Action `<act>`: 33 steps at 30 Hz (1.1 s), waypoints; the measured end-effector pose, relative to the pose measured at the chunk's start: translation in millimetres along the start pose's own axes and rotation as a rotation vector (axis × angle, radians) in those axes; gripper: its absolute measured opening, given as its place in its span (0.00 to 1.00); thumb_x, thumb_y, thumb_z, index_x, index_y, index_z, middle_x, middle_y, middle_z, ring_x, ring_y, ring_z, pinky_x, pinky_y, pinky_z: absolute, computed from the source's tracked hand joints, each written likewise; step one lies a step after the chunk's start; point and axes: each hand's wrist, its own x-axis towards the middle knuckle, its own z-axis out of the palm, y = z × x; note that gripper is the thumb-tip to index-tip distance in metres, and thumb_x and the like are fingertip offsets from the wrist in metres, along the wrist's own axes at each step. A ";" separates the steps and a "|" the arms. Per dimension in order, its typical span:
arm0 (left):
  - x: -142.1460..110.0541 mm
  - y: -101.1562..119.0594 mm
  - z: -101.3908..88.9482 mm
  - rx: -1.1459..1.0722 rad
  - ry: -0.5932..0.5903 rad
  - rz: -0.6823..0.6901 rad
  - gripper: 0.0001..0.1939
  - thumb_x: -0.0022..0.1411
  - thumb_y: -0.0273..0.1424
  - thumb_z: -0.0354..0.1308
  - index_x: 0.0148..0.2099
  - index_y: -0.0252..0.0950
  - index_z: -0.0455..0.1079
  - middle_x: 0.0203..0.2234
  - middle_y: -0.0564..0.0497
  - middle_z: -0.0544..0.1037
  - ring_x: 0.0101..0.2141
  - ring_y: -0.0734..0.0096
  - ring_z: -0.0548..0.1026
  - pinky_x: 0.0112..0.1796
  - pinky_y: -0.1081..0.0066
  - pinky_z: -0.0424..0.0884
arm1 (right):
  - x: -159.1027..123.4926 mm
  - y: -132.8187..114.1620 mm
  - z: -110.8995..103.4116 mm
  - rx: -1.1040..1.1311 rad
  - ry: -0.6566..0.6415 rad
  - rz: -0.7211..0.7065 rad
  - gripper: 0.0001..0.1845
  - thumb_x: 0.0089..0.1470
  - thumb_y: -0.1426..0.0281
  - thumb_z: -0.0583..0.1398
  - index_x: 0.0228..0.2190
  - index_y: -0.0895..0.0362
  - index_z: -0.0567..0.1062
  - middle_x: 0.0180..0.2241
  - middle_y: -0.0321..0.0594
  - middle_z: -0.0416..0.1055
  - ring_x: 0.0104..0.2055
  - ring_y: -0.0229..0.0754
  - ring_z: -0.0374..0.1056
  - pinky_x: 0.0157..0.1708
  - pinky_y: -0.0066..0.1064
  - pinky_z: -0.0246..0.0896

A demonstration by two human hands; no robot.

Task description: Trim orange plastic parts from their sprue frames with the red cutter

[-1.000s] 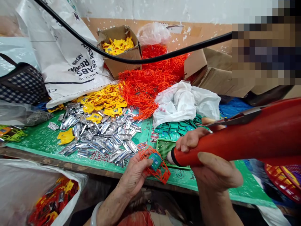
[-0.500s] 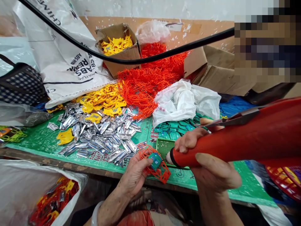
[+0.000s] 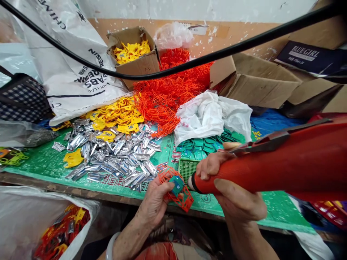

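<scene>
In the head view, the left hand (image 3: 154, 202) pinches a small orange plastic lattice frame (image 3: 177, 187) with a teal square chip (image 3: 176, 185) seated in it, held just above the near edge of the green-covered worktop (image 3: 40, 162). The right hand (image 3: 230, 187) is wrapped tight around the barrel of a large red power tool (image 3: 284, 162), whose black-ringed nose sits just beside the frame. A small green perforated tray (image 3: 188, 167) lies on the worktop directly behind the frame. A spread of silver foil-like metal pieces (image 3: 116, 159) lies to the left, with yellow plastic tags (image 3: 116, 115) behind them and a heap of orange lattice frames (image 3: 170, 90) further back. A crumpled white plastic bag (image 3: 211, 115) rests over teal chips (image 3: 206, 144). A black cable (image 3: 162, 74) arcs across the top.
</scene>
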 end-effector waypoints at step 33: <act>-4.1 14.8 -16.7 0.165 -0.184 -0.068 0.12 0.54 0.33 0.70 0.40 0.35 0.76 0.32 0.48 0.80 0.30 0.67 0.78 0.36 0.64 0.77 | 51.1 46.3 -19.8 -0.246 0.371 -0.180 0.08 0.37 0.79 0.67 0.20 0.56 0.75 0.21 0.31 0.72 0.22 0.37 0.65 0.25 0.34 0.61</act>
